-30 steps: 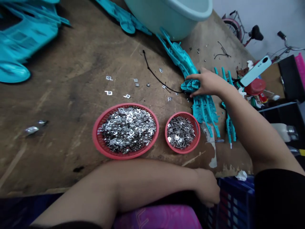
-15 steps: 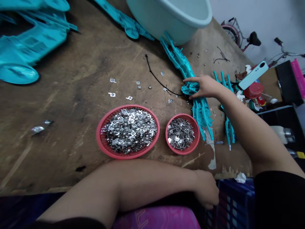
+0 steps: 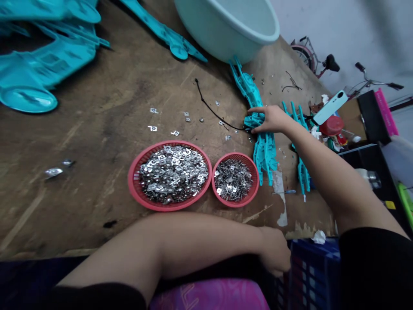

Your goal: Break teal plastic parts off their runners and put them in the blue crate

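Open bare wood across the table (image 3: 97,142) middle and near left edge, only scattered metal bits there. Near edge blocked by large red basket (image 3: 135,189) touching small red basket (image 3: 254,189), forearm along the edge below them. Far edge crowded by pale tub (image 3: 226,26). Far left corner filled with teal plastic parts (image 3: 38,73). Right edge cluttered: teal comb pieces (image 3: 266,150) under right hand (image 3: 272,119), phone (image 3: 329,107).

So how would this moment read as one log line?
right hand: on teal plastic parts | left hand: below table edge, by blue crate | red baskets of metal pieces: untouched
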A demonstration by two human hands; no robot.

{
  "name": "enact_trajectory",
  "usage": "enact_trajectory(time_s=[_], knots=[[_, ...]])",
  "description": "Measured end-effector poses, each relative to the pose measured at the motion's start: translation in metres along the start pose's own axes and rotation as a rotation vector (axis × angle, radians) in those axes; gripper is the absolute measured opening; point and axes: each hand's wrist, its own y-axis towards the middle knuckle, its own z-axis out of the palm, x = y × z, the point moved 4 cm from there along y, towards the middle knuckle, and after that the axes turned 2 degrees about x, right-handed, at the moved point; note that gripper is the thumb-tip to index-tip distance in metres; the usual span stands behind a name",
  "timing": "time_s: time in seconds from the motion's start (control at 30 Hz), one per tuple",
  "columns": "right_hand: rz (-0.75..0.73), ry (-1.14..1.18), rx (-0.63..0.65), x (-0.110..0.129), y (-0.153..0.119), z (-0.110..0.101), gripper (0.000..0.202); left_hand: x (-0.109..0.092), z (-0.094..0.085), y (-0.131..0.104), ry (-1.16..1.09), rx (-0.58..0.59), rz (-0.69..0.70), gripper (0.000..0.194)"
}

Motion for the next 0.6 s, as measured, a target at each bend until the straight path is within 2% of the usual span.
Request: enact_trajectory(time_s=[0.2, 0.3, 0.4, 0.5, 0.6], knots=[[0.056, -0.02, 0.007, -0.016, 0.012, -0.009, 0.085, -0.001, 0.001, -0.001, 0.038, -0.001, 0.009, 0.026], [0.026, 0.02, 0.016, -0.02, 0.006, -0.02, 0.079, 0.0, -0.001, 0.0, 0.03, 0.017, 0.013, 0.027], [0.047, 0.048, -0.034, -0.026, -0.004, -0.026, 0.077, 0.0, -0.002, 0.002, 0.004, 0.046, 0.026, 0.027], [0.116, 0.016, -0.071, -0.034, -0.01, -0.021, 0.082, 0.001, -0.001, 0.004, 0.0, 0.066, 0.029, 0.026], [0.147, 0.021, -0.042, -0.041, -0.01, -0.007, 0.083, 0.002, 0.003, 0.006, 0.009, 0.066, 0.035, 0.026]])
